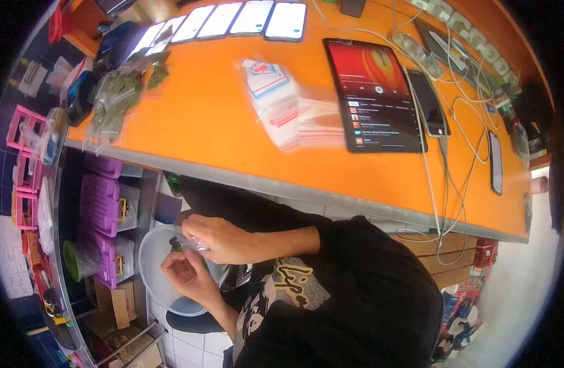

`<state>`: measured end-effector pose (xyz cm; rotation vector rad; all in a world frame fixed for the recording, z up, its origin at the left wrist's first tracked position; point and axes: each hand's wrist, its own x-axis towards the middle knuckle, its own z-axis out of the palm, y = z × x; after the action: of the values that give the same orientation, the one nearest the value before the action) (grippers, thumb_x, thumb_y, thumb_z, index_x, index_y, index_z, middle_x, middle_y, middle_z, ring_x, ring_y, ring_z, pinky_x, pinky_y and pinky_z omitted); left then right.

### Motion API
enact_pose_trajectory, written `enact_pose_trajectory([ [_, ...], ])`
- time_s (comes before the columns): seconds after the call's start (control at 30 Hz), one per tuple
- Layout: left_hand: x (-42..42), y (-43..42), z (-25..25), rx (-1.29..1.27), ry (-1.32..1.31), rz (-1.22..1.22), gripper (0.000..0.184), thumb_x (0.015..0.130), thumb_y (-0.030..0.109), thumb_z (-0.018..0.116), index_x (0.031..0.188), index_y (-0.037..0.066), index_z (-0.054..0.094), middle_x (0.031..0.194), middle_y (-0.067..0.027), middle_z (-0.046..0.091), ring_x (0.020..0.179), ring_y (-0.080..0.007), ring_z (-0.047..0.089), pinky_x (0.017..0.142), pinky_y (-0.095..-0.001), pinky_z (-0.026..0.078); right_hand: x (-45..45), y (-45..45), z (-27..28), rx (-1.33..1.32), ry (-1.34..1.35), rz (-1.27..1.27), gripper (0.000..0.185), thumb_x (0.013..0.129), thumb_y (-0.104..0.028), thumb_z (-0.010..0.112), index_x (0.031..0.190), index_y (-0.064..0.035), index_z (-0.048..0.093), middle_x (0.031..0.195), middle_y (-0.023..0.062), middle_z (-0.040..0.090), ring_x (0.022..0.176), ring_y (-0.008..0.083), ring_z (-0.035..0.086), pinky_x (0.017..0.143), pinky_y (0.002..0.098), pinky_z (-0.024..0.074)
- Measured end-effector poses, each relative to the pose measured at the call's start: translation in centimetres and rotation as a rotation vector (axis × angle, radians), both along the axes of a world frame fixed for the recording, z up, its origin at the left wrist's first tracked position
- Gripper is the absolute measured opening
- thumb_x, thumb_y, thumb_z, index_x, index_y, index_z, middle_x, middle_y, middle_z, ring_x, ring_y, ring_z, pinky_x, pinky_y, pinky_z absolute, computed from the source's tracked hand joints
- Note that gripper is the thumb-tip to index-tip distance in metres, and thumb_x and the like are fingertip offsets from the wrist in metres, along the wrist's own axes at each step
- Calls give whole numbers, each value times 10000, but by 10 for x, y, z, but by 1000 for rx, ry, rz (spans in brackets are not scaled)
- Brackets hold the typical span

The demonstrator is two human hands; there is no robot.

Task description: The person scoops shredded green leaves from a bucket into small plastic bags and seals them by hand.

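Note:
Over a translucent plastic bowl (148, 277), my two hands meet in front of my body. My right hand (217, 238), the upper one, is closed with its fingertips on a small clear plastic bag (198, 244). My left hand (190, 277) is curled just below, thumb and fingers pinched at the bag's lower edge. Some dark green stuff (176, 243) shows beside the fingertips; whether it is in the bag or the bowl behind I cannot tell. The fingers partly hide the bag.
On the orange table (202, 110) lie bags of dried green leaves (117, 98), a stack of zip bags (272, 101), a tablet (377, 92), several lit phones (286, 21) and white cables (456, 116). Purple-fronted drawers (101, 205) stand left below the table's metal edge.

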<state>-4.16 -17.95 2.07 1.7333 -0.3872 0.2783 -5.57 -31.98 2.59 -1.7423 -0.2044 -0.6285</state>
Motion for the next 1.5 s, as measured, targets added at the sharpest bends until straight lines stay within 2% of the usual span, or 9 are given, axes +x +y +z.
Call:
enact_pose_trajectory([
  [0.23, -5, 30, 26, 246, -27, 319, 379, 732, -91, 568, 1084, 15, 473, 1055, -65, 469, 767, -92, 489, 624, -191, 427, 8, 22, -13, -428, -335, 199, 99, 740, -25, 652, 831, -27, 614, 1159, 147, 566, 849, 260, 655, 628, 357, 552],
  [0.37, -26, 48, 44, 264, 80, -40, 509, 685, -22, 727, 1153, 44, 541, 1179, -119, 520, 731, -154, 558, 627, -251, 441, 12, 27, -13, -442, -50, 383, 209, 771, -3, 637, 975, -4, 682, 968, 153, 649, 850, 285, 662, 687, 343, 546],
  [0.43, -25, 59, 58, 638, -122, -72, 668, 660, 99, 810, 1267, 91, 530, 1257, -139, 528, 945, -237, 585, 867, -360, 434, 15, 32, -8, -208, 106, 506, 234, 730, 44, 646, 963, 19, 648, 887, 143, 621, 783, 324, 649, 637, 377, 515],
  [0.57, -35, 90, 35, 847, -75, -73, 743, 647, 187, 815, 1316, 91, 507, 1283, -106, 546, 1132, -260, 537, 1012, -438, 330, 4, 53, -8, -180, 293, 670, 226, 722, -11, 717, 936, 17, 652, 906, 175, 626, 806, 348, 645, 683, 393, 519],
  [0.8, -48, 148, 9, 534, 59, 196, 465, 765, 102, 760, 1180, 34, 562, 1133, -130, 621, 1054, -285, 595, 918, -418, 462, 69, 93, -14, -238, 159, 692, 117, 751, -41, 752, 815, -16, 656, 848, 115, 663, 748, 230, 658, 644, 324, 498],
  [0.9, -50, 181, -4, 329, 119, 473, 393, 840, 64, 696, 1179, -9, 510, 1126, -146, 623, 977, -240, 624, 867, -330, 494, 149, 115, -54, -802, 279, 560, 153, 784, -107, 705, 810, 32, 647, 725, 214, 639, 658, 333, 654, 628, 427, 505],
  [1.0, -49, 195, -6, 60, 106, 628, 332, 911, 124, 637, 1155, -25, 468, 1154, -163, 612, 983, -210, 612, 865, -306, 484, 192, 151, -94, -1427, 613, 518, 202, 788, -27, 630, 972, 23, 698, 974, 219, 680, 942, 350, 671, 802, 433, 541],
  [1.33, -59, 233, -14, -124, -22, 538, 319, 892, 276, 676, 956, 10, 512, 1160, -172, 592, 943, -201, 594, 846, -302, 477, 190, 167, -129, -1502, 984, 605, 256, 791, 15, 602, 1036, 43, 672, 1068, 249, 648, 983, 382, 653, 786, 441, 552],
  [1.5, -58, 234, -18, -172, -15, 525, 349, 870, 298, 699, 919, 7, 513, 1096, -131, 560, 941, -212, 596, 915, -364, 468, 182, 174, -108, -1617, 547, 633, 211, 820, 20, 557, 981, 61, 687, 1029, 230, 672, 989, 332, 665, 811, 416, 552],
])
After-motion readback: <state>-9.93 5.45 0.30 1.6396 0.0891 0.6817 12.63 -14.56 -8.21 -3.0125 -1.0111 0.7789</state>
